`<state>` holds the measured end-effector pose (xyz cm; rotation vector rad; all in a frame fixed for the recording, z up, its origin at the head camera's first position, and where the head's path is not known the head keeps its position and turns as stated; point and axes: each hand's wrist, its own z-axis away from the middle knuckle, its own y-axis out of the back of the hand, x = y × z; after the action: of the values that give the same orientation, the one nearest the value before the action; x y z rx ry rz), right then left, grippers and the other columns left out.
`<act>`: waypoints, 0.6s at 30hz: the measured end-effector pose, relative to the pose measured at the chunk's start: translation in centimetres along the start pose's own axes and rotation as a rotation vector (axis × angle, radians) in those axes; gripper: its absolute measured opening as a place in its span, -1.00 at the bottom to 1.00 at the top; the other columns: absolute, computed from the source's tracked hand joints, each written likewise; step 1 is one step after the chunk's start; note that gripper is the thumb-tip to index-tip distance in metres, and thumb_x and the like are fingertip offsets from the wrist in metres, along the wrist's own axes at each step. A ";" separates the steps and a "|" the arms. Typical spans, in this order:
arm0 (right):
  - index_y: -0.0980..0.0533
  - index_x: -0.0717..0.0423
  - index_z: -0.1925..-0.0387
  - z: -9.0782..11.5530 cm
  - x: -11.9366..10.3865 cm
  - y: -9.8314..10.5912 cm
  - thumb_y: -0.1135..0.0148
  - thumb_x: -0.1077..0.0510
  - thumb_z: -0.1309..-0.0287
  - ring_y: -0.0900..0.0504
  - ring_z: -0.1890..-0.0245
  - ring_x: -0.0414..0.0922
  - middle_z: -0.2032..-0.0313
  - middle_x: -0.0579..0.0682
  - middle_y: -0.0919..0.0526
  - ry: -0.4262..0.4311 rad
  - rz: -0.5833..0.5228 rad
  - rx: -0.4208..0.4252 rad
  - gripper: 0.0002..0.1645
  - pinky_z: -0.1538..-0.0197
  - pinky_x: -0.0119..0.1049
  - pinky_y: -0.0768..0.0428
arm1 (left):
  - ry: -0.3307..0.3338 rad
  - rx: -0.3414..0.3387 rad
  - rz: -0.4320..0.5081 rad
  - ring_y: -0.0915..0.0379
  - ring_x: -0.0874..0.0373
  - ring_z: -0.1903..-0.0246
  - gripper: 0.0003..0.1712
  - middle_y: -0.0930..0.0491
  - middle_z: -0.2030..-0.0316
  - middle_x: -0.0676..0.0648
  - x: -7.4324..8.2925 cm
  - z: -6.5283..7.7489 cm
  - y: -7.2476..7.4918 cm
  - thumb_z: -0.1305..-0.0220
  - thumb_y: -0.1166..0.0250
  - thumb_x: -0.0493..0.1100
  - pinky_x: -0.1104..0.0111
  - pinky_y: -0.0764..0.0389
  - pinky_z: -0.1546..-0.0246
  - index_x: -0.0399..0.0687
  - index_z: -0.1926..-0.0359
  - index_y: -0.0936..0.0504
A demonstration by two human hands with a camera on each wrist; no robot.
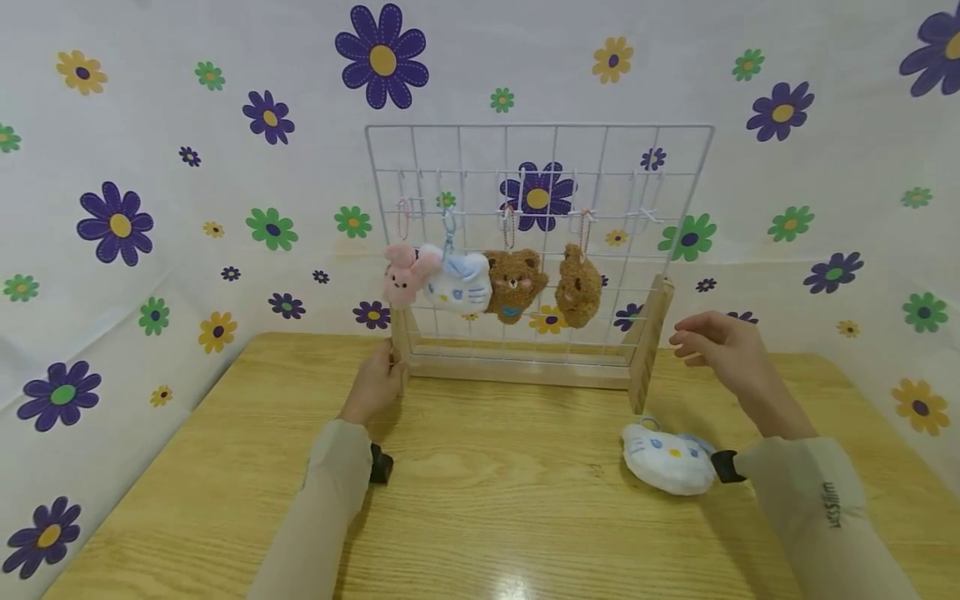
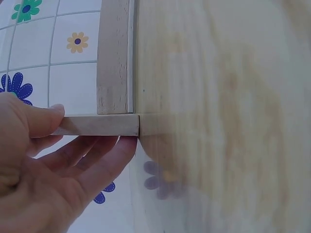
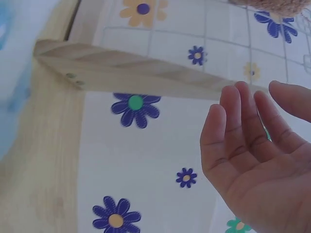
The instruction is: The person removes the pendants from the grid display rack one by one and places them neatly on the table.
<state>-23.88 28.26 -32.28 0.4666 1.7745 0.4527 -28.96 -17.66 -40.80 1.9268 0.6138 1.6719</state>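
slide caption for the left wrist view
Left hand pinching the wooden side post of a wire-grid display rack.

A white wire rack on wooden feet (image 1: 517, 372) stood on the yellow wooden bench (image 1: 480, 467). From it, left to right, hung a pink plush rabbit (image 1: 402, 281), white plush cat (image 1: 459, 287), brown plush bear (image 1: 513, 285) and oval brown plush (image 1: 578, 289). A white oval cushion-like cat head (image 1: 667, 462) lay before the right wooden foot (image 1: 649, 350).

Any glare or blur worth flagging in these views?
Head: bright glare on the yellow wood-grain tabletop, bottom edge; left wrist: tabletop hazy, its grain smeared; right wrist: white-and-blue plush toy at left edge blurred, right hand clearer.
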 end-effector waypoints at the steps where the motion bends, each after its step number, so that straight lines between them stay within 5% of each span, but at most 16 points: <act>1: -0.43 0.46 -0.14 0.0 -0.3 0.0 -0.03 0.20 -0.53 -0.61 0.28 -0.40 0.19 -0.13 -0.66 -0.001 -0.008 0.003 -0.63 0.18 -0.55 -0.66 | 0.000 -0.002 -0.009 -0.54 -0.32 -0.07 -0.53 -0.46 -0.18 -0.52 0.1 0.0 0.0 -0.58 0.05 -0.34 0.00 -0.68 0.03 -0.44 -0.41 -0.19; 6: -0.43 0.45 -0.14 -0.5 -1.8 0.0 -0.05 0.17 -0.53 -0.62 0.25 -0.33 0.22 -0.25 -0.64 0.013 -0.049 0.002 -0.61 0.15 -0.55 -0.66 | -0.006 -0.008 -0.082 -0.55 -0.20 0.19 -0.72 -0.53 0.00 -0.51 0.5 -0.2 0.1 -0.57 0.03 -0.35 0.08 -0.66 0.27 -0.45 -0.16 -0.28; 12: -0.43 0.43 -0.14 -1.2 -3.4 -0.3 -0.04 0.14 -0.54 -0.63 0.22 -0.28 0.17 -0.18 -0.63 0.025 -0.085 0.009 -0.61 0.12 -0.52 -0.67 | -0.021 -0.013 -0.138 -0.51 -0.18 0.23 -0.73 -0.52 0.09 -0.51 0.7 -0.5 0.0 -0.52 0.05 -0.40 0.03 -0.65 0.28 -0.50 -0.12 -0.24; 18: -0.49 0.31 -0.03 -1.7 -4.8 -1.0 -0.08 0.16 -0.52 -0.65 0.23 -0.25 0.19 -0.23 -0.67 0.049 -0.173 0.007 -0.73 0.09 -0.46 -0.69 | 0.012 -0.049 -0.197 -0.33 0.02 0.51 -0.74 -0.39 0.43 -0.21 0.7 -0.6 -0.5 -0.52 0.12 -0.41 0.29 -0.45 0.60 -0.52 -0.12 -0.17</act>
<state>-24.50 24.78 -28.49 0.3057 1.8460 0.3383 -29.45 -16.77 -40.47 1.7616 0.7347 1.5616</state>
